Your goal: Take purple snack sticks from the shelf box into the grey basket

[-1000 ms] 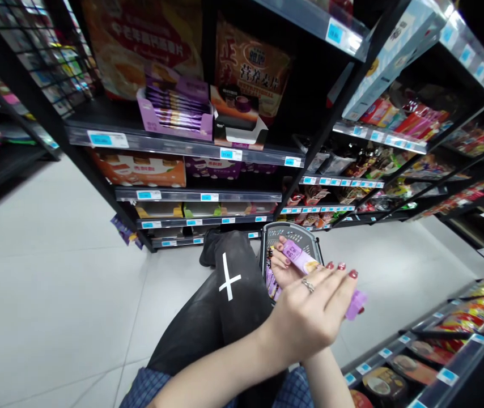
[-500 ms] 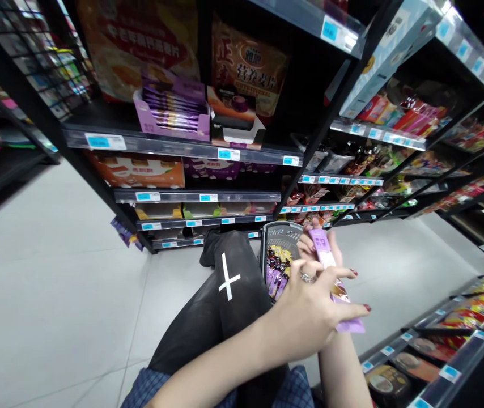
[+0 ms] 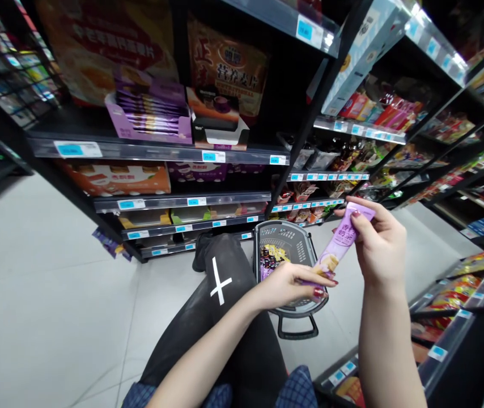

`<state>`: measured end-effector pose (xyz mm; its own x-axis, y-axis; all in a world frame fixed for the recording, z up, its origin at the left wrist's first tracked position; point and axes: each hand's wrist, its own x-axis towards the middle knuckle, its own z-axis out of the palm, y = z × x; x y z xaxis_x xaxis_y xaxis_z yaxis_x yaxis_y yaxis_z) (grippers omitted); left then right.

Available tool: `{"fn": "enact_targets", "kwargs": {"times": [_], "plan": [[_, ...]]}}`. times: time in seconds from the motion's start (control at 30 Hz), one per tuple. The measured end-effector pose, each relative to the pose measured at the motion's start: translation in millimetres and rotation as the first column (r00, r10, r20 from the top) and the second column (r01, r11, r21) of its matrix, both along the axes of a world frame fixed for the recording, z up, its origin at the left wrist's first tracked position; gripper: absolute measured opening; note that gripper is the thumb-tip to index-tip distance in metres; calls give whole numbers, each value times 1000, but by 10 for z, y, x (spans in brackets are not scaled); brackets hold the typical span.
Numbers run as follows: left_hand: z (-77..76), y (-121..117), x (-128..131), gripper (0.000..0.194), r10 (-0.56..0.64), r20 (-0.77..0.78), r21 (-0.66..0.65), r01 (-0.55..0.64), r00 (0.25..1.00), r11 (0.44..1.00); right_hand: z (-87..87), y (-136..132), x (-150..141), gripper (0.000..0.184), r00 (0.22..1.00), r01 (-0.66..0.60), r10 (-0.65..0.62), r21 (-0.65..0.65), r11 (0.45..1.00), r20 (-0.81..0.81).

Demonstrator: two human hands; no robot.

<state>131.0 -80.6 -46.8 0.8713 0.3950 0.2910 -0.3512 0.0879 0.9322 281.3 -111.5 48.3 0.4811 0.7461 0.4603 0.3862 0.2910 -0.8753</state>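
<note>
I hold a long purple stick packet between both hands, slanted up to the right. My right hand pinches its top end. My left hand pinches its lower end with thumb and fingers. Below the hands a grey shopping basket stands on the floor with several purple and dark packets inside. On the shelf up left sits a purple display box of the same kind of packets.
Black shelves with price tags line the aisle ahead and to the right. My black-trousered knee with a white cross is beside the basket. Pale tiled floor stretches to the left. An empty white display box stands beside the purple one.
Both hands rose and drew apart; the right hand now grips the packet's top, the left its bottom. The basket below is now uncovered. The view shifted slightly.
</note>
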Motion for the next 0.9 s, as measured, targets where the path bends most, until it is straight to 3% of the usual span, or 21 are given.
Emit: {"fn": "enact_targets", "kwargs": {"times": [0.13, 0.33, 0.4, 0.5, 0.57, 0.7, 0.8, 0.9], "plan": [[23, 46, -26, 24, -23, -35, -23, 22, 999, 999, 4, -19, -26, 23, 998, 2, -1, -8, 1000, 70], [34, 52, -68, 23, -34, -49, -186, 24, 998, 982, -36, 7, 18, 24, 999, 23, -24, 11, 1000, 29], [37, 55, -86, 29, 6, -23, -242, -11, 1000, 970, -31, 10, 39, 26, 999, 45, -45, 29, 999, 6], [40, 85, -115, 54, 38, 52, -344, -18, 998, 939, 2, -12, 66, 28, 998, 39, -36, 59, 998, -48], [40, 123, -140, 61, 130, 65, -382, -96, 989, 919, 25, -61, 91, 28, 997, 17, -10, 88, 996, -79], [44, 233, -235, 24, 485, 68, -287, -448, 872, 847, 25, -247, 173, 24, 997, -42, 55, 188, 981, -61], [60, 316, -353, 13, 632, 199, -200, -600, 749, 775, -14, -406, 215, 16, 976, -206, 184, 240, 949, 113], [86, 370, -477, 10, 693, 342, -173, -682, 635, 711, -56, -528, 200, 10, 919, -332, 274, 182, 925, 284]]}}
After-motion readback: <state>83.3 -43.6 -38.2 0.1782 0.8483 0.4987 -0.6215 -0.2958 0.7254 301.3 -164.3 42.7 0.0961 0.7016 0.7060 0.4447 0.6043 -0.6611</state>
